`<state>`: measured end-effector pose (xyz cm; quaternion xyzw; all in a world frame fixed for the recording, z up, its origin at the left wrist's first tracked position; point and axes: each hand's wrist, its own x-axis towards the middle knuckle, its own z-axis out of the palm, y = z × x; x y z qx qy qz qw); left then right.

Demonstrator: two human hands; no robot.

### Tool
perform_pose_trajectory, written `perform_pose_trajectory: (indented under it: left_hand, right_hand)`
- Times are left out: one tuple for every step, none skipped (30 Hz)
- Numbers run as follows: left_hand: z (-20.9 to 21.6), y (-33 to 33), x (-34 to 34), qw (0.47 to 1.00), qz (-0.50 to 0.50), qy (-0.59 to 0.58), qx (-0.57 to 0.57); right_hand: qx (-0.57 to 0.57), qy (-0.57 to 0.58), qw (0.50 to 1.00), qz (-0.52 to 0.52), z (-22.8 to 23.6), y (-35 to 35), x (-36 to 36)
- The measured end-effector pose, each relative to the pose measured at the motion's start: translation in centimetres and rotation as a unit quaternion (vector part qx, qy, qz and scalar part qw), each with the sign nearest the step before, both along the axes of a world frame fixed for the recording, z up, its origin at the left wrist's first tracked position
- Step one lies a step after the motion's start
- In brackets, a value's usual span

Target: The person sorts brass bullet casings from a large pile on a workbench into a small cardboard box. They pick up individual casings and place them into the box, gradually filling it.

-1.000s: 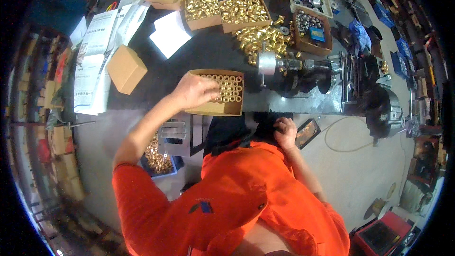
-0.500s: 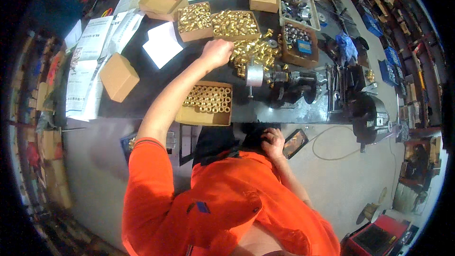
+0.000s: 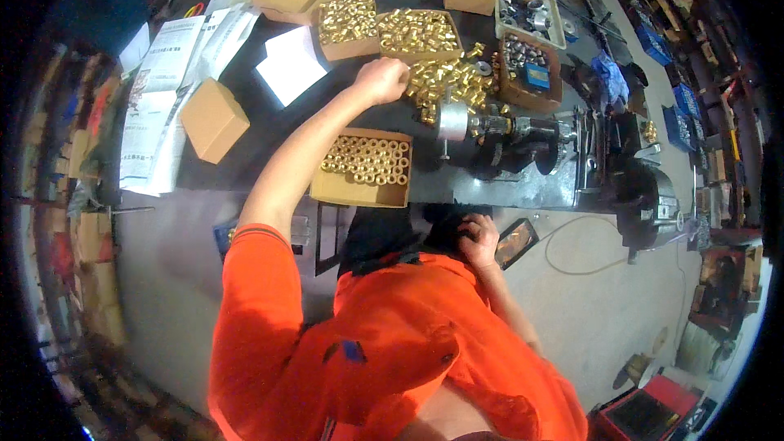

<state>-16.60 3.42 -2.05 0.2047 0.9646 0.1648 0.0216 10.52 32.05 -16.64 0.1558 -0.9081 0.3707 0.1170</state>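
Note:
My left hand (image 3: 382,80) reaches over the black bench to the left edge of a loose pile of brass fittings (image 3: 449,86). Its fingers are curled downward, and whatever lies between them is hidden. Nearer to me, below that forearm, an open cardboard box (image 3: 359,193) holds rows of ring-ended brass fittings (image 3: 371,159). My right hand (image 3: 479,239) rests on my dark trousers with its fingers bent in, and nothing shows in it. Right of the pile, a clamping fixture with a silver round head (image 3: 452,121) stands on the bench.
Two cardboard boxes of brass parts, a left one (image 3: 347,20) and a right one (image 3: 418,33), stand behind the pile. A brown box of metal parts (image 3: 529,69) is to its right. White paper (image 3: 290,65), a closed carton (image 3: 214,121) and newspapers (image 3: 159,98) lie left. A vise (image 3: 647,200) juts out right.
The whole view has shifted slightly, with the bench now a little higher and further right. My left hand stays at the pile's left edge, and my right hand stays on my trousers.

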Motion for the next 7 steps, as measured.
perform_pose_trajectory:
  left_hand:
    - [0.0,-0.3,0.4,1.0,-0.001,0.013,-0.017]
    - [0.1,-0.7,0.8,0.999,-0.002,0.027,-0.034]
    - [0.4,-1.1,1.2,0.999,-0.004,0.037,-0.028]
    - [0.8,-2.0,1.7,0.999,-0.005,0.048,-0.022]
    - [1.2,-2.8,2.2,0.998,-0.006,0.059,-0.016]
    - [2.6,-3.4,3.0,0.999,0.008,0.046,0.006]
    - [3.4,-4.2,3.6,0.999,0.026,0.032,0.007]
  right_hand:
    - [-0.001,-0.002,1.0,-0.002,0.0,0.0,0.0]
    - [-0.003,-0.004,1.0,-0.004,-0.1,0.0,0.0]
    - [0.002,-0.008,1.0,0.003,-0.3,0.2,0.0]
    - [0.005,-0.011,1.0,-0.001,-0.7,0.3,0.0]
    - [0.008,-0.015,1.0,-0.005,-1.1,0.4,0.0]
    - [0.012,-0.019,1.0,-0.008,-1.4,0.4,0.1]
    - [0.008,-0.017,1.0,-0.004,-1.1,0.3,0.1]
